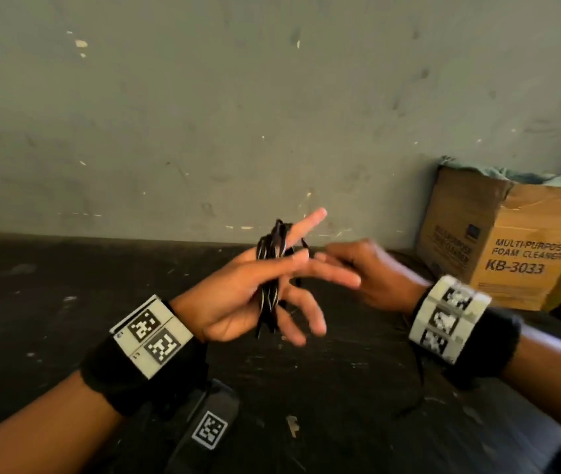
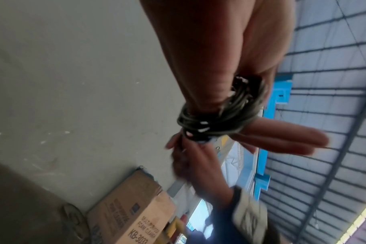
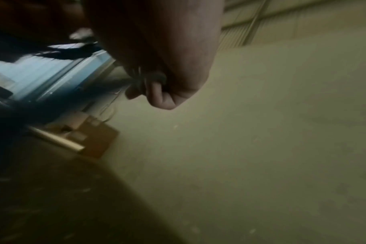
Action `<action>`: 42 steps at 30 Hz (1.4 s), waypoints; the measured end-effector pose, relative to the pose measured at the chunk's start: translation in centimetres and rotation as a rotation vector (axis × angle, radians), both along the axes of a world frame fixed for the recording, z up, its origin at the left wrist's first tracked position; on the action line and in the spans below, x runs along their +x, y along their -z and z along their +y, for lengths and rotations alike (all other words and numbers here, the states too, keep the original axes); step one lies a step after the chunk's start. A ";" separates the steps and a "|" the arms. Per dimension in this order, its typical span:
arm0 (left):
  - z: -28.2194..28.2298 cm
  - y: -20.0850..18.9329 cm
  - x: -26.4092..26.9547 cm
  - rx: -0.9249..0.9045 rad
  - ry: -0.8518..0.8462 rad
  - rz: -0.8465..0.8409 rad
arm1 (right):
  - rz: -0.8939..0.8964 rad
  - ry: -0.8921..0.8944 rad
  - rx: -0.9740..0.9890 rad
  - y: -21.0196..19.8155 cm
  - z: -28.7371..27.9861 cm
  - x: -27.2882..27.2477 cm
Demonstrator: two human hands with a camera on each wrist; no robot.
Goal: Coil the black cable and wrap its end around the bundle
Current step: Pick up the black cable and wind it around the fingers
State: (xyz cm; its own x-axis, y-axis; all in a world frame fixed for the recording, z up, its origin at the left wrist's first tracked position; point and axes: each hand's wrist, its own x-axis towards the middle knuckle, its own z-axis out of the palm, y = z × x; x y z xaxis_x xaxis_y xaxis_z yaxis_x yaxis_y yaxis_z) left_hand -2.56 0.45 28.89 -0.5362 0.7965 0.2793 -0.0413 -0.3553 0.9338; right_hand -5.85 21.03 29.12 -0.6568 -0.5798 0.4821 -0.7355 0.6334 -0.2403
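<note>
Left hand: left hand (image 1: 238, 295) raised above the bench (image 1: 49, 302), palm turned inward, fingers spread and mostly straight; the black cable (image 1: 270, 268) is wound in many turns around its index and middle fingers, with the thumb lying over the turns.
Right hand: right hand (image 1: 368, 271) just beside the coil, fingertips meeting near it; it seems to pinch the free cable end, though blur in the head view makes the pinch uncertain.
Cable position: bundle sits on the left fingers, off the bench; a thin tail (image 1: 417, 381) trails down past the right wrist towards the bench.
Step, as judged: winding looks nearly finished, and wrapping the end around the bundle is not yet done.
Risk – slip: straight left fingers give the turns little to catch on, so the coil could slide off the fingertips and spring apart.
Risk – snag: the hanging tail could catch the wrist strap and tug the end out of the pinch.
Left wrist view: shows the turns (image 2: 215, 118) packed tight around the fingers and the right hand (image 2: 188, 158) directly at the bundle, clearer than from the head.
Right wrist view: dark and smeared; a curled finger (image 3: 165, 99) is clear, its hold is not.
Surroundings: cardboard box (image 1: 511, 241) printed "foam cleaner" stands against the wall (image 1: 272, 97).
</note>
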 end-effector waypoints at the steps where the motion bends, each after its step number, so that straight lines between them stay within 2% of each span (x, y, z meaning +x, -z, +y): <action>1: 0.1 -0.2 -0.4 0.055 -0.049 -0.031 | -0.050 -0.021 -0.022 1.6 -0.6 0.4; 3: 0.3 -0.6 -1.2 0.102 -0.159 -0.060 | -0.228 -0.035 -0.063 3.5 -2.3 1.8; 6: 0.5 -0.6 -2.0 0.041 -0.340 0.005 | -0.479 -0.022 -0.051 4.1 -4.7 3.5; 10: 0.5 0.3 -2.6 -0.079 -0.518 0.127 | -0.538 -0.046 0.107 2.1 -5.7 4.7; 13: -0.1 1.6 -2.8 -0.315 -0.572 0.325 | -0.518 -0.074 0.175 0.0 -5.6 5.4; 15: -0.5 2.4 -2.7 -0.460 -0.532 0.371 | -0.507 -0.098 0.202 -1.9 -5.3 5.8; 18: -0.8 3.5 -2.4 -0.599 -0.295 0.325 | -0.348 -0.089 0.241 -5.3 -4.4 5.5; 20: -1.0 4.0 -2.0 -0.597 -0.153 0.273 | -0.168 -0.055 0.276 -7.5 -3.4 4.5; 23: -1.0 3.8 -1.3 -0.484 -0.051 0.249 | -0.024 -0.015 0.300 -9.0 -1.6 2.7; 26: -0.8 3.1 -0.9 -0.376 0.015 0.230 | 0.014 -0.003 0.223 -7.7 -0.5 1.0; 28: -0.7 2.5 -0.7 -0.260 -0.003 0.181 | -0.007 -0.012 0.153 -5.5 -0.2 0.1; 32: -0.5 0.3 -0.7 0.009 -0.127 0.043 | -0.107 -0.008 0.106 -0.1 -0.7 0.0; 34: -0.3 -0.6 -1.3 0.080 -0.206 0.018 | -0.195 -0.022 0.137 2.2 -1.8 0.9; 37: 0.2 -1.1 -2.1 -0.007 -0.399 0.109 | -0.289 -0.077 0.165 3.9 -4.3 2.4; 40: 0.7 -0.2 -2.4 -0.252 -0.549 0.341 | -0.273 -0.077 0.182 3.7 -5.8 3.3; 42: 0.4 0.8 -2.5 -0.399 -0.574 0.449 | -0.258 -0.062 0.233 2.4 -5.8 3.8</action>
State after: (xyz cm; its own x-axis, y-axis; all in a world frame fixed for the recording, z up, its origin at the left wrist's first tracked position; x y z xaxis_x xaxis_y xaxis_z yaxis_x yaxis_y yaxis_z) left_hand -5.05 0.86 28.10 -0.7940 0.5178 0.3184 0.4525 0.1537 0.8784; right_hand -2.09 15.20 26.70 -0.6996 -0.6976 0.1548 -0.7085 0.6488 -0.2776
